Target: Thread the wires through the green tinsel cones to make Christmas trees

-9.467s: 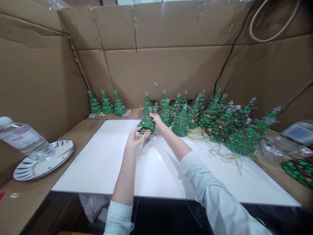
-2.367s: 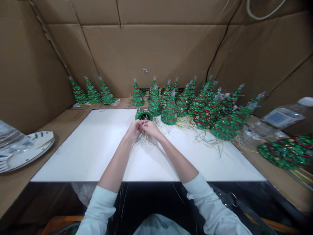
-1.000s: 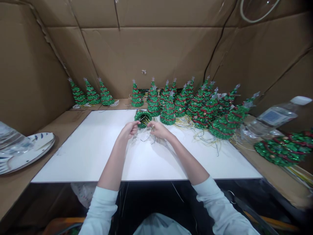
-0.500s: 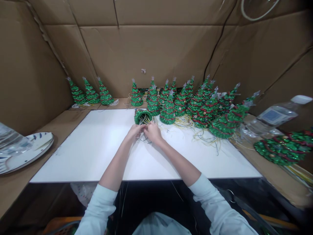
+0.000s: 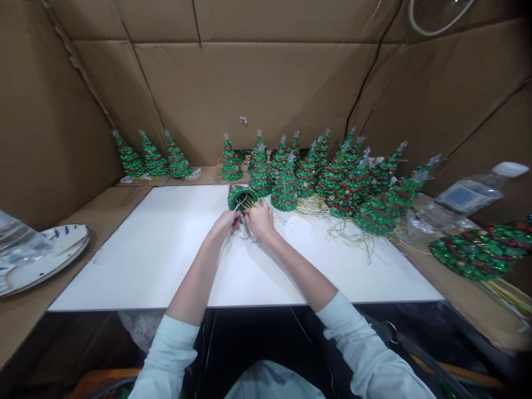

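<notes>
1. Through the head camera I see the cardboard walling in the workspace on the sides and at the back.
2. The white board lies flat in front of me, with both forearms reaching over it.
3. A cluster of green trees crowds the back and right of the board, some upright, some leaning, with loose wire ends around their bases; three more stand at the back left.
4. The right bottle tilts beside the cluster, near a side tree lying on the cardboard. The left bottle leans over the plate.
5. The work tree lies on its side near the board's back edge, its hollow base facing me, just in front of the cluster.
6. My right hand is at the right of that opening, fingers curled and bunched, thumb and fingertips closed on wires; I cannot tell how many.
7. My left hand is just left of it, thumb and fingertips pressed together, pinching wires, the other fingers folded in.
8. The wires, white and yellow, run out of the base between both hands, with dark-tipped ends near the board.
</notes>
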Tool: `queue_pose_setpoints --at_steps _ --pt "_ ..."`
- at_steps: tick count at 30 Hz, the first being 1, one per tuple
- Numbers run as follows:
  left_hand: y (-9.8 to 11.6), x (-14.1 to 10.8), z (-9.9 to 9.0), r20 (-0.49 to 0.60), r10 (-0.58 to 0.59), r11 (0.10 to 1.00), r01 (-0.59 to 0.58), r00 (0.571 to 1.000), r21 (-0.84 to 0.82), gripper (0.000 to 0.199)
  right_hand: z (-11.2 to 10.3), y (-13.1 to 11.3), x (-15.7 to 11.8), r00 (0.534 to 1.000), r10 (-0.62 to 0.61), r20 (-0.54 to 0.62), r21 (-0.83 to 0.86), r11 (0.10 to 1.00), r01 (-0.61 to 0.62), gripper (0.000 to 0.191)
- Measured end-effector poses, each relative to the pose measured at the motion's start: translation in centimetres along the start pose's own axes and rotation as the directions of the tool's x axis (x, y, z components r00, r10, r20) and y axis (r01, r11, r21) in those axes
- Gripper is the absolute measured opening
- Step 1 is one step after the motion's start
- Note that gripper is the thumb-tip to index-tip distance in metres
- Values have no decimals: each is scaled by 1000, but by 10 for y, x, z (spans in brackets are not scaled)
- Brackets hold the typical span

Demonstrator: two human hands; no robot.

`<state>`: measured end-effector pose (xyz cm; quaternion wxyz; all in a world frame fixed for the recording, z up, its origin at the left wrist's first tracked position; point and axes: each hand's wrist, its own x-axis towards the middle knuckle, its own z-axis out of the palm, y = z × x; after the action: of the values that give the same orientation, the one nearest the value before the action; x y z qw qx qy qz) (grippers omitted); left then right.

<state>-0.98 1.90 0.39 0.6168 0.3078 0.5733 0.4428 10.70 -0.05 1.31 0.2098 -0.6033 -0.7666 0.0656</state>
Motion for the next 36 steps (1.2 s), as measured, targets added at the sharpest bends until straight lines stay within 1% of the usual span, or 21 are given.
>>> queue_pose_setpoints --at_steps 3,6,8,11,15,18,21,24,26,28,30,32,34,36 --pt "1 -1 1 27 -6 1000 7 1000 -26 20 5 -3 1 999 -20 -37 -62 998 17 27" --pt "1 -4 2 72 -17 1000 18 997 -13 21 11 -4 2 995 -30 -98 -82 996 22 29" --pt "1 -6 2 124 -34 999 36 992 -15 24 15 -4 5 991 -21 -136 -89 996 9 30" --pt "2 -7 2 171 -62 997 67 983 -26 27 21 -7 12 990 21 -139 -105 994 -36 30" --pt "2 -8 2 115 -73 997 76 991 -18 31 25 -10 20 987 67 -146 -91 993 -81 31" --pt "1 -9 6 79 -53 997 58 995 -60 34 24 -8 21 984 88 -155 -33 995 -94 31" --pt "-1 -9 9 60 -21 990 29 998 -138 32 21 -4 20 981 144 -128 68 988 -136 28" --pt "-1 -9 10 56 -26 978 37 998 -205 26 16 -2 20 977 189 -96 159 972 -172 27" --pt "-1 -9 11 62 -39 969 53 997 -241 23 12 -1 19 981 184 -66 199 966 -168 25" --pt "0 -10 12 66 -41 963 57 997 -264 19 8 1 17 991 135 -6 223 966 -130 23" --pt "-1 -10 12 51 -27 964 40 998 -264 16 3 4 14 996 57 64 226 972 -70 21" --pt "-2 -10 12 20 -6 970 11 1000 -243 15 0 7 11 995 3 99 210 978 -24 24" --pt "-3 -8 11 1 9 977 -9 1000 -213 17 0 8 11 997 12 80 167 986 -26 32" --pt "-2 -7 10 25 4 980 1 1000 -201 22 2 8 11 998 39 39 110 993 -43 37"
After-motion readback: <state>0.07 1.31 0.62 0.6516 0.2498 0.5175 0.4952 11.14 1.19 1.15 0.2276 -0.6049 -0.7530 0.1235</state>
